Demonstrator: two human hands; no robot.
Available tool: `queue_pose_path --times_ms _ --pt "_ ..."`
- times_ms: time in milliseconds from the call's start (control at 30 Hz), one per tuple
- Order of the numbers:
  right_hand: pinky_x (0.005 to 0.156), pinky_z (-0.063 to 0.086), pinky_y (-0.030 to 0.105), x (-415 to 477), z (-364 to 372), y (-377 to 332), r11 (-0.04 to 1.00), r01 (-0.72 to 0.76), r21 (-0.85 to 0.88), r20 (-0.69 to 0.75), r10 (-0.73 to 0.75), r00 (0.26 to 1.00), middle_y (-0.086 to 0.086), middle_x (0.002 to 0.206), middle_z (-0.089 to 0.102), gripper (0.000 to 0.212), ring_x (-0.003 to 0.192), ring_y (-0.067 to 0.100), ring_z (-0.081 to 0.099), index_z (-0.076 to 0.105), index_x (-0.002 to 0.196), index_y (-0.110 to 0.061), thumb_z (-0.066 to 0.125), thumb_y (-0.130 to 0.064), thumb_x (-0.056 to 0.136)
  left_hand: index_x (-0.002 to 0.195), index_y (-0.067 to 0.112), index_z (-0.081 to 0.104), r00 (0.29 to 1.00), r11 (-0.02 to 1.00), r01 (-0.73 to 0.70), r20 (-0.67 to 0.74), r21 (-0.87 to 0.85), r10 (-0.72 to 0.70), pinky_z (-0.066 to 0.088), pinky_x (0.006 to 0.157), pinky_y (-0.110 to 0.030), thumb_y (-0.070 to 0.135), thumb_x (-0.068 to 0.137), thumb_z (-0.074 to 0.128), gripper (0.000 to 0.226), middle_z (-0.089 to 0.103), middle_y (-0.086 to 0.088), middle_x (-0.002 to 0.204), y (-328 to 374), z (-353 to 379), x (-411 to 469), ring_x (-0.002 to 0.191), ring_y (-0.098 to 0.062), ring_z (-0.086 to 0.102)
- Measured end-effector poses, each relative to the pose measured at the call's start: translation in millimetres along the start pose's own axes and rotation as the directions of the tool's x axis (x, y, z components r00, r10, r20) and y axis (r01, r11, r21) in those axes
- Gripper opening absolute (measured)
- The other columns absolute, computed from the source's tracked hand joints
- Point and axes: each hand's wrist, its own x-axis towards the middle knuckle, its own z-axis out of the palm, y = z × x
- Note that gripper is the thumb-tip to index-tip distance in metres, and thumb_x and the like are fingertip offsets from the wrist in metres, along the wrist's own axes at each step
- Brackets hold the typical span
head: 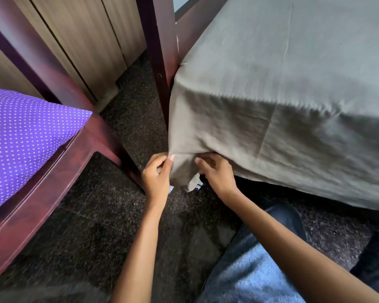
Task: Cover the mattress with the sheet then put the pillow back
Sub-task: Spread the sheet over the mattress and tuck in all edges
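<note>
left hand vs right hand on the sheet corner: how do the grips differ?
The left hand pinches the sheet corner's outer edge, thumb up on the cloth; the right hand reaches under the hanging fold, fingers curled behind it. Left sits nearer the bedpost; right is under the mattress side. Both grip the same corner.

No legible text, brand, number or sign. A small dark tag (198, 187) at the hanging corner of the sheet (271, 88) bears marks too blurred to read.
</note>
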Motion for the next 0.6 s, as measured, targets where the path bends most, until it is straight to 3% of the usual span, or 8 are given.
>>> queue_pose_path --times_ms 100,167,267,367,400,467,533,600 --pt "0.056 0.050 0.031 5.7 13.9 -19.1 0.970 -0.060 0.235 0.030 0.054 0.998 0.003 0.068 0.066 0.017 0.054 0.017 0.063 0.064 0.077 -0.009 0.064 -0.021 0.089 0.093 0.014 0.068 0.950 0.989 0.148 0.281 -0.027 -0.134 0.045 0.073 -0.011 0.012 0.096 0.050 0.018 0.066 0.009 0.086 6.0 -10.7 -4.1 0.077 0.008 0.058" --pt "0.061 0.053 0.036 2.6 15.7 -22.0 1.000 0.005 0.031 -0.042 -0.004 0.999 0.006 0.067 0.068 0.023 0.059 0.020 0.064 0.066 0.077 -0.006 0.064 -0.025 0.089 0.097 0.014 0.067 0.926 0.987 0.156 0.351 -0.022 -0.138 0.044 0.075 -0.008 0.011 0.097 0.049 0.017 0.066 0.011 0.088 10.3 -13.0 -2.1 0.078 0.013 0.058" --pt "0.058 0.044 0.031 -16.0 13.3 -13.7 0.903 0.194 -0.384 -0.107 -0.252 0.962 0.003 0.079 0.067 0.019 0.071 0.021 0.062 0.065 0.084 -0.013 0.059 -0.030 0.090 0.096 0.011 0.066 0.970 0.993 0.116 0.214 -0.004 -0.113 0.043 0.075 -0.012 0.003 0.090 0.058 0.013 0.066 0.012 0.088 10.9 -10.3 3.4 0.077 0.014 0.058" --pt "0.048 0.041 0.031 -42.2 19.0 -7.6 0.782 0.371 -0.500 -0.075 -0.467 0.881 0.000 0.077 0.060 0.020 0.061 0.022 0.058 0.055 0.078 -0.014 0.053 -0.030 0.090 0.105 0.013 0.063 0.982 0.959 0.185 0.078 -0.213 -0.172 0.048 0.083 -0.020 0.011 0.095 0.051 0.016 0.068 0.000 0.103 19.4 -7.1 -5.0 0.092 -0.002 0.064" --pt "0.045 0.040 0.031 -46.4 23.2 -6.6 0.761 0.404 -0.508 -0.074 -0.506 0.859 -0.001 0.075 0.058 0.022 0.057 0.022 0.057 0.053 0.076 -0.014 0.049 -0.031 0.090 0.108 0.014 0.062 0.972 0.924 0.227 0.138 -0.307 -0.192 0.050 0.086 -0.024 0.021 0.098 0.046 0.021 0.068 -0.005 0.108 24.5 -6.7 -8.3 0.098 -0.009 0.065" --pt "0.042 0.038 0.030 -46.9 30.2 -7.9 0.730 0.450 -0.514 -0.055 -0.552 0.832 -0.001 0.075 0.058 0.022 0.053 0.022 0.056 0.055 0.077 -0.013 0.044 -0.029 0.089 0.111 0.020 0.062 0.920 0.903 0.301 0.341 -0.305 -0.191 0.049 0.086 -0.017 0.033 0.099 0.042 0.027 0.068 0.001 0.109 37.3 -4.0 -9.6 0.100 -0.002 0.064" --pt "0.041 0.038 0.031 -40.7 31.9 -10.3 0.704 0.478 -0.525 -0.015 -0.569 0.822 0.002 0.076 0.059 0.021 0.055 0.025 0.058 0.057 0.081 -0.011 0.043 -0.025 0.087 0.103 0.022 0.062 0.842 0.895 0.365 0.501 -0.257 -0.199 0.048 0.076 -0.011 0.019 0.095 0.050 0.015 0.069 0.008 0.096 46.0 4.0 0.8 0.087 0.003 0.064" --pt "0.043 0.042 0.032 -31.8 29.3 -8.2 0.694 0.485 -0.532 0.037 -0.553 0.832 0.004 0.078 0.060 0.019 0.059 0.027 0.060 0.059 0.082 -0.010 0.048 -0.025 0.088 0.095 0.015 0.062 0.775 0.819 0.495 0.573 -0.290 -0.265 0.051 0.066 -0.014 0.002 0.091 0.050 0.018 0.071 0.005 0.079 51.3 11.4 19.6 0.074 -0.005 0.066"
